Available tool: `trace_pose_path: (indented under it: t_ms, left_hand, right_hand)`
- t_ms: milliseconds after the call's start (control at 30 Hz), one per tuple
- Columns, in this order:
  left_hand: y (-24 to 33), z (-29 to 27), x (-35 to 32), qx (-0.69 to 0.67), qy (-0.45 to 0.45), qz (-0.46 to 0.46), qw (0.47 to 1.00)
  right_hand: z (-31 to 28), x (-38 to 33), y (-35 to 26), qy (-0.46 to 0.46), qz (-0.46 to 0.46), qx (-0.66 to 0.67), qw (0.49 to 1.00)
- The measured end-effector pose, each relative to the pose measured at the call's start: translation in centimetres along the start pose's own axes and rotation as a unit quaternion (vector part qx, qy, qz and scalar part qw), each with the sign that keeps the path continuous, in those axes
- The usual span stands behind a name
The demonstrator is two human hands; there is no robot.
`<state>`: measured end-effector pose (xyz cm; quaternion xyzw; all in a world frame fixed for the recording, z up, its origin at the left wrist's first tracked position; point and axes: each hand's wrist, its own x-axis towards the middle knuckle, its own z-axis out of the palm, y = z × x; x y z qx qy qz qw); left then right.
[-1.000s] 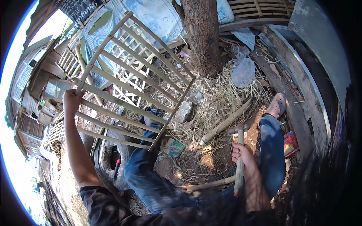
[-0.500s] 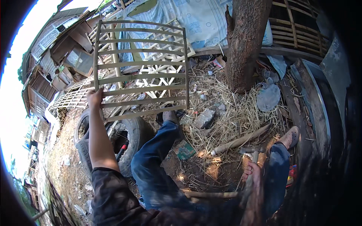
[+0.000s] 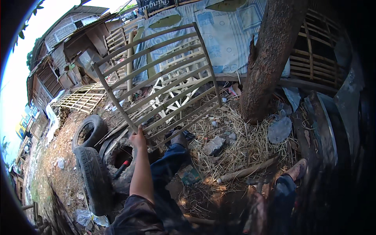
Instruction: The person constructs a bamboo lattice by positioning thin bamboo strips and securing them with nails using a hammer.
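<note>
We are taking the tree trunk (image 3: pixel 270 58) as our mark: the slatted frame (image 3: pixel 160 82) is standing left of it, our left hand (image 3: pixel 138 138) gripping the frame's lower corner. Tyres (image 3: pixel 92 156) are lying farther left; a stone (image 3: pixel 214 145) is resting on straw (image 3: pixel 243 145) before the trunk.

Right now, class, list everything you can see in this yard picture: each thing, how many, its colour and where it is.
slatted frame: one, pale grey-green, tilted, held up at centre
tree trunk: one, brown, upper right
tyres: two, black, lower left
straw: one patch, yellow, at the trunk's foot
printed cloth: one, pale blue, behind the frame
stone: one, grey, on the straw
left hand: fingers gripping the frame's lower corner
right hand: in shadow, blurred, lower right; grip unclear
</note>
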<state>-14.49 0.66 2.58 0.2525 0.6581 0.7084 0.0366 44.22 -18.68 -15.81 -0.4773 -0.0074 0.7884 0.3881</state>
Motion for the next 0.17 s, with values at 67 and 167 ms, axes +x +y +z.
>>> trace_pose_path:
  t_ms: [67,167]
  left_hand:
    - [-1.8,0.6,-0.7,-0.010,-0.020,-0.013,1.000]
    - [-4.5,0.5,-1.6,-0.064,-0.029,-0.011,0.997]
  right_hand:
    - [-4.2,4.1,0.9,-0.064,0.037,0.056,0.996]
    - [-5.7,4.4,-0.8,-0.118,0.088,0.092,0.985]
